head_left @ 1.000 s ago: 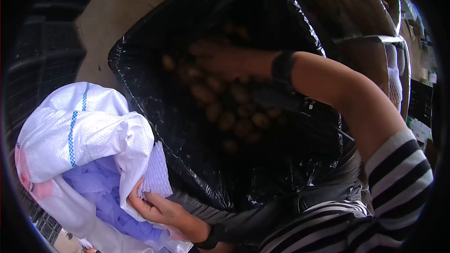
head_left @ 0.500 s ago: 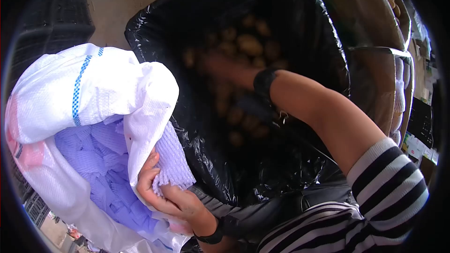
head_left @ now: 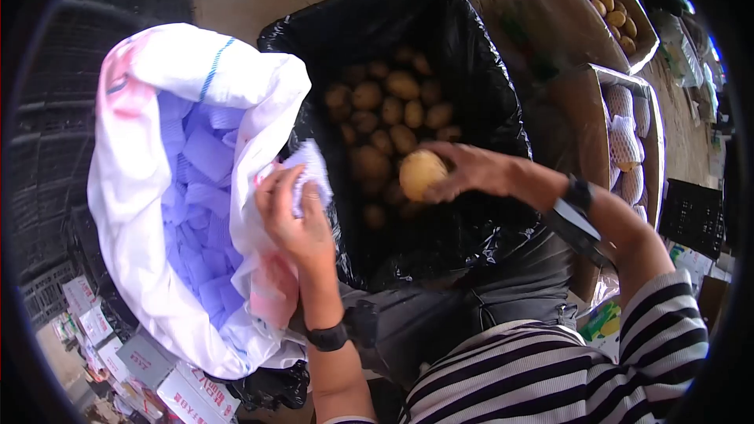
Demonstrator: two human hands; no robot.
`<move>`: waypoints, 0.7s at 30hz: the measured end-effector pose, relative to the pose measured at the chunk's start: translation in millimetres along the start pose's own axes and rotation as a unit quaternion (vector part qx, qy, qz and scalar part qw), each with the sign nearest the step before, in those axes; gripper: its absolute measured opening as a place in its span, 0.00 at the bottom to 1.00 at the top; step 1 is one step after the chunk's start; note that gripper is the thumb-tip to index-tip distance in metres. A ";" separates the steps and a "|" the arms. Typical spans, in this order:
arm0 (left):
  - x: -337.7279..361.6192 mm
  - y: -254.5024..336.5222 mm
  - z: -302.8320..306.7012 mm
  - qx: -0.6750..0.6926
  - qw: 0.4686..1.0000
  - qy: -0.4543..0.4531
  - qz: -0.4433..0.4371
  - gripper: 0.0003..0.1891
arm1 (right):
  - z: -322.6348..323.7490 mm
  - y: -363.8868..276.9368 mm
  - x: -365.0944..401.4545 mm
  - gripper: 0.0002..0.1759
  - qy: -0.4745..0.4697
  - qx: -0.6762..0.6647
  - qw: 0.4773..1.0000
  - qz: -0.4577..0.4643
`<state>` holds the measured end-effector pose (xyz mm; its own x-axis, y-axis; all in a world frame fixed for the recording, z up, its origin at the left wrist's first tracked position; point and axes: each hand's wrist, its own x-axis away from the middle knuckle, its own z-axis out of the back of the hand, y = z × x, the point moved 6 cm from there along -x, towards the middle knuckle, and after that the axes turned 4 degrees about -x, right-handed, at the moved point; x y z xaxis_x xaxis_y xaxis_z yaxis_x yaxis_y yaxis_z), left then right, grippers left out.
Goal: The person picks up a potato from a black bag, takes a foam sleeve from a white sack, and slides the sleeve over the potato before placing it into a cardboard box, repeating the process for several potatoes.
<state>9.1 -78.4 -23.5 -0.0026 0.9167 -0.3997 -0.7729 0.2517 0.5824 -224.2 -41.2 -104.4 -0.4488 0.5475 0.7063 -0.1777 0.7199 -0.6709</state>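
Note:
My right hand [head_left: 463,171] grips a round yellow-brown fruit [head_left: 422,174] above the bin. In my left hand [head_left: 297,216] is a pale purple foam net sleeve [head_left: 308,175], pinched between thumb and fingers near the edge of a white woven sack [head_left: 126,165]. Many more such foam sleeves [head_left: 206,212] fill that sack. Below my right hand, several similar fruits [head_left: 402,85] lie in shadow at the bottom of a large bin lined with black plastic [head_left: 503,122].
On the right stands a cardboard box [head_left: 585,110] with fruits in white foam nets [head_left: 626,141]. Behind it, another box [head_left: 648,35] holds bare yellow fruits [head_left: 609,8]. Black crates [head_left: 59,133] are stacked at the left, and printed cartons [head_left: 192,392] lie at the lower left.
My right hand has come up from the bottom of the bin with a fruit in it. My left hand has lifted the foam sleeve off the sack's edge. The view has shifted.

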 end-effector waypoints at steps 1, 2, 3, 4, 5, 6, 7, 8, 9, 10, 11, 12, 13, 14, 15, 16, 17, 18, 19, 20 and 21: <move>11.5 7.9 -3.3 0.018 1.000 0.006 0.007 0.11 | -18.6 4.4 20.3 0.47 -0.036 -0.146 0.988 0.033; 24.1 19.4 -8.7 -0.016 1.000 0.002 -0.005 0.12 | -38.0 8.9 38.5 0.49 -0.074 -0.288 0.953 0.064; 33.9 41.7 -11.5 -0.052 0.997 -0.017 -0.048 0.12 | -53.7 13.9 52.0 0.50 -0.100 -0.343 0.930 0.091; 49.3 57.1 -20.2 -0.031 0.997 -0.057 -0.047 0.13 | -67.1 18.8 63.4 0.50 -0.126 -0.397 0.902 0.117; 66.4 66.7 -34.4 0.028 0.994 -0.092 -0.059 0.14 | -77.6 23.9 72.2 0.49 -0.148 -0.430 0.882 0.121; 83.8 79.2 -47.3 0.076 0.986 -0.141 -0.049 0.14 | -84.1 30.3 74.3 0.46 -0.136 -0.461 0.865 0.143; 100.0 77.9 -51.2 0.147 0.982 -0.113 0.023 0.12 | -85.7 41.1 72.7 0.45 -0.131 -0.472 0.857 0.159; 106.8 70.7 -58.4 0.232 0.958 -0.133 0.101 0.08 | -84.5 49.8 71.5 0.44 -0.130 -0.485 0.847 0.175; 120.4 53.9 -70.4 0.366 0.865 -0.165 0.302 0.06 | -79.9 57.3 72.0 0.44 -0.107 -0.466 0.859 0.184; 132.2 49.7 -74.4 0.476 0.715 -0.176 0.481 0.04 | -75.1 63.2 68.7 0.43 -0.090 -0.448 0.868 0.192; 128.3 49.2 -65.8 0.439 0.754 -0.165 0.460 0.05 | -72.0 51.6 74.4 0.44 -0.079 -0.400 0.893 0.189; 124.1 50.9 -59.8 0.403 0.790 -0.154 0.437 0.07 | -68.6 47.4 73.8 0.41 -0.062 -0.357 0.913 0.189; 111.6 67.6 -47.0 0.306 0.883 -0.170 0.313 0.07 | -60.3 53.7 69.7 0.38 -0.022 -0.307 0.936 0.171; 106.4 89.1 -37.9 0.200 0.944 -0.189 0.182 0.07 | -54.0 58.3 66.7 0.35 0.026 -0.255 0.954 0.153; 107.8 107.0 -35.1 0.171 0.970 -0.155 0.073 0.08 | -49.4 55.3 62.6 0.32 0.077 -0.217 0.958 0.172; 111.8 128.2 -34.1 0.151 0.980 -0.125 -0.040 0.09 | -43.7 55.3 62.3 0.29 0.139 -0.179 0.956 0.187; 104.5 139.4 -23.6 0.182 0.970 -0.132 -0.087 0.08 | -38.0 58.3 62.4 0.26 0.188 -0.157 0.951 0.188; 91.4 140.3 -6.8 0.121 0.964 -0.191 -0.143 0.07 | -40.0 51.6 75.2 0.24 0.181 -0.194 0.940 0.214; 78.7 123.9 3.2 0.008 0.974 -0.130 -0.184 0.08 | -39.7 53.5 88.7 0.23 0.218 -0.210 0.919 0.251; 55.2 88.4 17.3 0.004 0.988 -0.093 -0.123 0.08 | -36.8 55.5 106.4 0.25 0.240 -0.214 0.914 0.249; 21.3 41.8 28.5 -0.016 0.997 -0.048 -0.064 0.08 | -25.9 74.5 118.3 0.28 0.282 -0.105 0.911 0.282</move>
<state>-5.2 -39.6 12.5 0.1564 0.9035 -0.3990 -0.7830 0.3596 0.5074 -267.9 88.3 -65.0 0.1144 0.9449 0.3067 0.1408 0.2902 -0.9466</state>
